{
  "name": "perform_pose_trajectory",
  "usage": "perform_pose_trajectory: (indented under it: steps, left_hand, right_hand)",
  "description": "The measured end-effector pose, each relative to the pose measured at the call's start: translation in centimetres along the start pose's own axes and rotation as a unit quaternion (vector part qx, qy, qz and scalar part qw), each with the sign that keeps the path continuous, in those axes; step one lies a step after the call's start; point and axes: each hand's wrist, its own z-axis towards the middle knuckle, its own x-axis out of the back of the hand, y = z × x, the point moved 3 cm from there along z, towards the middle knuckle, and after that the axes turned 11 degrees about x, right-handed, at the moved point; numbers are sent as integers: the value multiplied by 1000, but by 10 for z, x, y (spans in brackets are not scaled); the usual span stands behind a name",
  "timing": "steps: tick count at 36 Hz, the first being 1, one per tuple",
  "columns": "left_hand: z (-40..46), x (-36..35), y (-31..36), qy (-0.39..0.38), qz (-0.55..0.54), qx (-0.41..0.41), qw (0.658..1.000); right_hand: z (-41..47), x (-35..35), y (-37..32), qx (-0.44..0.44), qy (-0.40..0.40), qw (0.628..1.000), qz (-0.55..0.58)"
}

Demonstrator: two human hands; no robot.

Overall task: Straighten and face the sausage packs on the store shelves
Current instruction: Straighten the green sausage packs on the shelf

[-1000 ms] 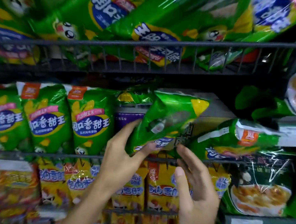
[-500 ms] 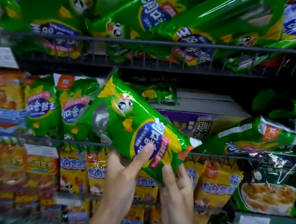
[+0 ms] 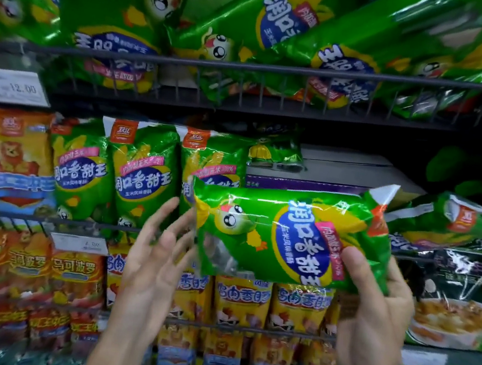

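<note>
The green sausage pack (image 3: 288, 234), a glossy, crinkled film pouch with soft bulges, lay on its side in mid-air before the middle shelf, printed face outward, its cartoon corn figure toward the left and its sealed top toward the right. The right hand (image 3: 378, 295) pinched its right lower end, thumb on the front and fingers hidden behind, probably so that the pack could be swung upright. The left hand (image 3: 160, 251) was spread, fingers straight, just beside the pack's left edge and holding nothing, seemingly ready to steady it. Behind, three matching upright packs (image 3: 140, 172) stood facing front behind the wire rail (image 3: 45, 219), the likely pattern to match. To the right, a slumped pack (image 3: 442, 224) lay tilted.
</note>
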Motion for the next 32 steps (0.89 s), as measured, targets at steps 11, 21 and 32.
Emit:
perform_pose_trajectory:
  steps: [11, 21, 32]
  left_hand:
    - [2, 11, -15, -56, 162, 34, 985]
    - [-5, -10, -22, -169, 310, 37, 935]
    - [5, -56, -18, -149, 281, -21, 948]
  right_hand:
    - [3, -7, -1, -3, -18, 999, -31]
    - [15, -33, -16, 27, -94, 993, -59]
    - [33, -61, -30, 61, -239, 967, -70]
